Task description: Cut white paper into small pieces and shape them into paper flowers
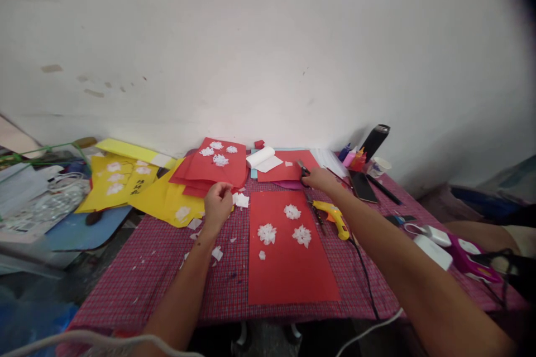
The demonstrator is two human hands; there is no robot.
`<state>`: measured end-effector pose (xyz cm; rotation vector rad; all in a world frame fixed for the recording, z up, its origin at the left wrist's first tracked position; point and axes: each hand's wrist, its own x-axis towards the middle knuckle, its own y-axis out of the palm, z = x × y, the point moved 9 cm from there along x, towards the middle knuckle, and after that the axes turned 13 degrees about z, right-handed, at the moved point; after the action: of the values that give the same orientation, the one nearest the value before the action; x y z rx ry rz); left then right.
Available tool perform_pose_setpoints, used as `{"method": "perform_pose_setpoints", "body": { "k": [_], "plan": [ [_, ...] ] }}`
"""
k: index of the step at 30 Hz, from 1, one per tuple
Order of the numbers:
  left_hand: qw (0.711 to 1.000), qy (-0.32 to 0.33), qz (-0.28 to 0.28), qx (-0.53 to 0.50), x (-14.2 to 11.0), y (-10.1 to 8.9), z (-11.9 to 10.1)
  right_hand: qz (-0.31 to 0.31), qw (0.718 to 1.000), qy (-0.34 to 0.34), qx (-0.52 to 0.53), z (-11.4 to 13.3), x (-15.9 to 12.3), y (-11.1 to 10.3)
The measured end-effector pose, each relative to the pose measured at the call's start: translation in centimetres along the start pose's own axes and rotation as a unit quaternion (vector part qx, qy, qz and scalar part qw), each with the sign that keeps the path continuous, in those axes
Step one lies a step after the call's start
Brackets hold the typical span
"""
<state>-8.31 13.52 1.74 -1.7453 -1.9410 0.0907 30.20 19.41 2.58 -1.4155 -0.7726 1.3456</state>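
My right hand (321,179) reaches to the back of the table, its fingers closed on the dark handle of what look like scissors (302,167), lying over a red sheet (274,163). My left hand (218,202) is curled in a pinch beside small white paper pieces (240,199); whatever its fingers hold is too small to make out. Between my arms lies a red paper sheet (288,279) bearing several crumpled white paper flowers (267,234) and a smaller white piece (262,255). A yellow glue gun (337,220) rests against its right side, under my right forearm.
Left stand stacked red sheets with white flowers (220,160) and yellow papers (170,201). A white paper roll (260,157) lies at the back. Toward the right are a black flask (376,142), small bottles (359,159), a phone (363,186), and a power strip (471,259) with cords.
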Motion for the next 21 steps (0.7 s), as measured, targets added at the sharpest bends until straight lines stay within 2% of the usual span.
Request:
{"method": "perform_pose_setpoints", "body": {
  "k": [11, 14, 16, 18, 21],
  "plan": [
    [1.000, -0.008, -0.011, -0.018, -0.1, -0.2, -0.2, -0.090, 0.991, -0.068, 0.070, 2.8, -2.0, -1.3],
    [0.999, -0.017, -0.025, -0.045, -0.2, -0.6, -0.1, -0.121, 0.985, -0.090, 0.083, 2.8, -3.1, -2.2],
    [0.998, -0.023, -0.031, -0.059, -0.2, -0.8, 0.0, -0.149, 0.979, -0.102, 0.094, 1.6, -3.5, -3.5],
    [0.997, -0.021, -0.029, -0.061, -0.1, -0.8, 0.1, -0.197, 0.963, -0.084, 0.163, -1.4, -3.6, -5.3],
    [0.998, -0.015, -0.020, -0.061, -0.1, -0.5, 0.2, -0.165, 0.948, -0.042, 0.269, -7.1, -2.7, -6.2]
  ]
}}
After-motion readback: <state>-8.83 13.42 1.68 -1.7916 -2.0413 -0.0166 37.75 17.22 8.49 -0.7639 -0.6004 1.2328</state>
